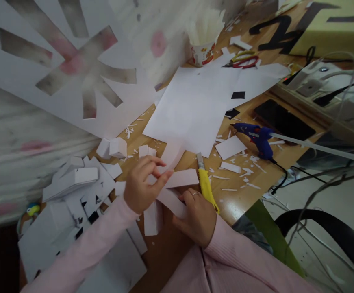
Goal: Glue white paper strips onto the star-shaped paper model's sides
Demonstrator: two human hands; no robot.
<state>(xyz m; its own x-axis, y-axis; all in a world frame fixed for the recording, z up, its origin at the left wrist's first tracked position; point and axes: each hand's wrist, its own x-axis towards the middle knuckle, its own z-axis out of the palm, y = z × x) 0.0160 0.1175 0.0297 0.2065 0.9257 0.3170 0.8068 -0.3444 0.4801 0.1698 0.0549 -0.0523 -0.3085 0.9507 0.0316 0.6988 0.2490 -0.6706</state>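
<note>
White strip (171, 201) slants away leftward from right hand (196, 215), which pinches its near end. Left hand (148, 183) by far end, curled; cannot tell if gripping.

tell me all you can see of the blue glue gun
The plastic-looking blue glue gun seems to lie on its side on the wooden table, dark nozzle pointing left in view, grip towards the wearer. A small red light shows. A whitish glue stick juts from its back; a black cord leaves the grip. Neither the left hand nor the right hand touches it.
</note>
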